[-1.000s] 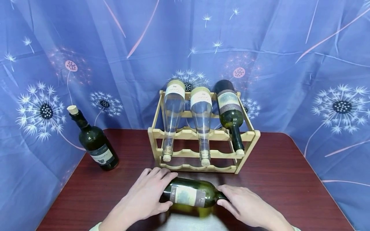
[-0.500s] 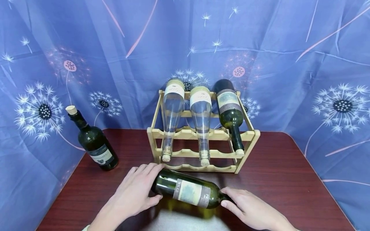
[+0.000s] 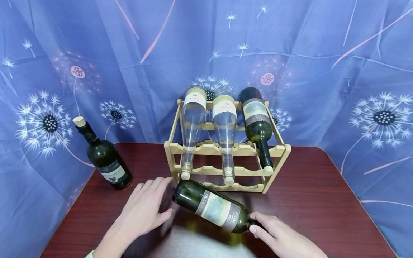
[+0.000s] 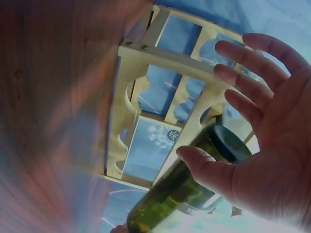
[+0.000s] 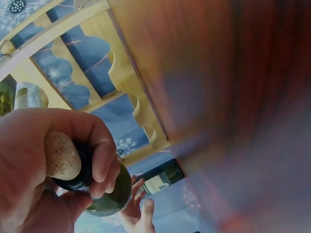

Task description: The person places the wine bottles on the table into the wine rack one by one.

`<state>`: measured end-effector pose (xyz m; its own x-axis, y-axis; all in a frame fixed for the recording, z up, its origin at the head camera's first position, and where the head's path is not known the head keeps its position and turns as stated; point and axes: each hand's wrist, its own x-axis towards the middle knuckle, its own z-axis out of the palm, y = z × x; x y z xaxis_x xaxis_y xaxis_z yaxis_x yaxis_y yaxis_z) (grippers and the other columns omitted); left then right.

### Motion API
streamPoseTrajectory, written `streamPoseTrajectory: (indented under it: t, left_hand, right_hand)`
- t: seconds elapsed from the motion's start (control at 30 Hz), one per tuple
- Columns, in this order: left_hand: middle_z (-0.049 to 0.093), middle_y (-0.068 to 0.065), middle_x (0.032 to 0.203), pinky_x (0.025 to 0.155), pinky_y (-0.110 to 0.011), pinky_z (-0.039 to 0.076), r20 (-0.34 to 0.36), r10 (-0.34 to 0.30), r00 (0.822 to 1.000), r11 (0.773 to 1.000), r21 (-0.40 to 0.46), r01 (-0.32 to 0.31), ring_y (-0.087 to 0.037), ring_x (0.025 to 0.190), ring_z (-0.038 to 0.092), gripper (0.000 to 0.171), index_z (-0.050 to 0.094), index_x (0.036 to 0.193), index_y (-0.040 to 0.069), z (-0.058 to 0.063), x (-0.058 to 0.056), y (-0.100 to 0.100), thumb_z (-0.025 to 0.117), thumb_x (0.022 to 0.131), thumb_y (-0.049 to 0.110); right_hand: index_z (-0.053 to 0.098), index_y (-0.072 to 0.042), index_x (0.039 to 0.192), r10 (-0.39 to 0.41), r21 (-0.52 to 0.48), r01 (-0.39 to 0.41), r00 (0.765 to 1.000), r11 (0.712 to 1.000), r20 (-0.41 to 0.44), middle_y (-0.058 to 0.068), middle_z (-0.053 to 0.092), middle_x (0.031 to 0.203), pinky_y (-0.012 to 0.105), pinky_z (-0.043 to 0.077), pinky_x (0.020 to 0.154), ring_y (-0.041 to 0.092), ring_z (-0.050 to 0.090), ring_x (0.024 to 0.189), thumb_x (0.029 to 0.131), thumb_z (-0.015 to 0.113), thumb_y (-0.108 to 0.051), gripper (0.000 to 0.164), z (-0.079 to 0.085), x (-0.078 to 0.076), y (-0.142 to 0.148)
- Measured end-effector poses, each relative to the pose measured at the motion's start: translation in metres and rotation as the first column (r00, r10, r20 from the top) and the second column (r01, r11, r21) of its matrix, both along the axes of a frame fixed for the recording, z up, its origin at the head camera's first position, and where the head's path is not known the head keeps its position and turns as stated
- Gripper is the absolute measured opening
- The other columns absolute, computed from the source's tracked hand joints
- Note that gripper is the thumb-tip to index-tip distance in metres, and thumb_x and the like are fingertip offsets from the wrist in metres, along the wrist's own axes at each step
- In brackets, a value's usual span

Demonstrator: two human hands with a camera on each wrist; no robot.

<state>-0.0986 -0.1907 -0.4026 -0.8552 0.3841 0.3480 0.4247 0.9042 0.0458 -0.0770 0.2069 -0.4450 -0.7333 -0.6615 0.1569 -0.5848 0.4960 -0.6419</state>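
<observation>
My right hand [image 3: 279,231] grips a dark green wine bottle [image 3: 209,208] by its neck; the cork [image 5: 62,156] pokes out beside the curled fingers in the right wrist view. The bottle lies nearly level above the table, label up, its base toward the upper left just in front of the rack. To the left of that base is my left hand [image 3: 145,204], fingers spread and apart from the glass in the head view. Behind stands a wooden wine rack [image 3: 167,161], its top row bearing two clear bottles [image 3: 194,118] and a green bottle [image 3: 256,122], corks toward me.
A corked dark green bottle [image 3: 109,161] stands upright on the red-brown table [image 3: 322,200] at the left. Behind the table hangs a blue dandelion-print curtain [image 3: 155,89]. The corks of the racked bottles stick out past the rack's front.
The held bottle's base has swung away from me and left, toward the rack, so the bottle lies more slanted. My left hand has let go of the base and drawn off to the left.
</observation>
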Motion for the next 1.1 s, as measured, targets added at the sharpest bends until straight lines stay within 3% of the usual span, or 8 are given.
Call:
streamPoseTrajectory:
  t: [0.17, 0.47, 0.63, 0.8, 1.1]
  left_hand:
    - [0.057, -0.005, 0.123, 0.083, -0.047, 0.043, 0.008, 0.036, 0.999, 0.999, -0.006, -0.036, -0.028, 0.109, 0.054, 0.088, 0.048, 0.137, 0.010, -0.002, -0.002, -0.005, 0.077, 0.065, 0.050]
    - [0.055, -0.007, 0.125, 0.086, -0.049, 0.041, 0.004, 0.076, 0.997, 0.997, 0.007, -0.076, -0.029, 0.111, 0.052, 0.090, 0.046, 0.138, 0.009, -0.008, -0.005, -0.013, 0.077, 0.065, 0.052]
    - [0.054, -0.007, 0.127, 0.086, -0.050, 0.040, 0.008, 0.089, 0.996, 0.996, 0.009, -0.089, -0.029, 0.111, 0.051, 0.092, 0.044, 0.140, 0.010, -0.010, -0.006, -0.016, 0.077, 0.065, 0.052]
    - [0.053, -0.006, 0.129, 0.089, -0.052, 0.039, 0.026, 0.100, 0.995, 0.995, 0.009, -0.100, -0.030, 0.114, 0.050, 0.094, 0.042, 0.142, 0.012, -0.011, -0.006, -0.019, 0.077, 0.065, 0.054]
    - [0.048, -0.007, 0.134, 0.094, -0.054, 0.037, 0.025, 0.103, 0.994, 0.994, 0.025, -0.103, -0.031, 0.122, 0.044, 0.101, 0.038, 0.145, 0.012, -0.015, -0.009, -0.023, 0.076, 0.064, 0.059]
  right_hand:
    - [0.054, -0.026, 0.108, 0.061, -0.106, -0.055, 0.996, 0.993, 0.061, -0.017, 0.054, 0.080, 0.018, 0.044, 0.060, -0.002, 0.050, 0.068, 0.101, 0.049, -0.015, 0.015, 0.000, 0.000, -0.003]
    - [0.055, -0.024, 0.101, 0.038, -0.161, -0.001, 0.973, 0.987, 0.226, -0.011, 0.055, 0.075, 0.018, 0.043, 0.053, -0.003, 0.047, 0.059, 0.102, 0.045, -0.018, 0.012, 0.000, 0.005, -0.008]
    - [0.055, -0.019, 0.100, 0.045, -0.201, 0.021, 0.948, 0.979, 0.314, -0.008, 0.055, 0.072, 0.018, 0.043, 0.050, -0.003, 0.045, 0.056, 0.103, 0.042, -0.018, 0.014, 0.000, 0.006, -0.011]
    - [0.056, -0.009, 0.105, 0.051, -0.252, 0.059, 0.911, 0.966, 0.409, 0.000, 0.057, 0.075, 0.019, 0.044, 0.049, -0.003, 0.045, 0.057, 0.103, 0.042, -0.018, 0.017, -0.002, 0.008, -0.014]
    - [0.054, 0.004, 0.109, 0.056, -0.336, 0.170, 0.819, 0.926, 0.571, 0.012, 0.057, 0.087, 0.027, 0.053, 0.061, 0.005, 0.054, 0.071, 0.103, 0.043, -0.019, 0.026, -0.002, 0.016, -0.021]
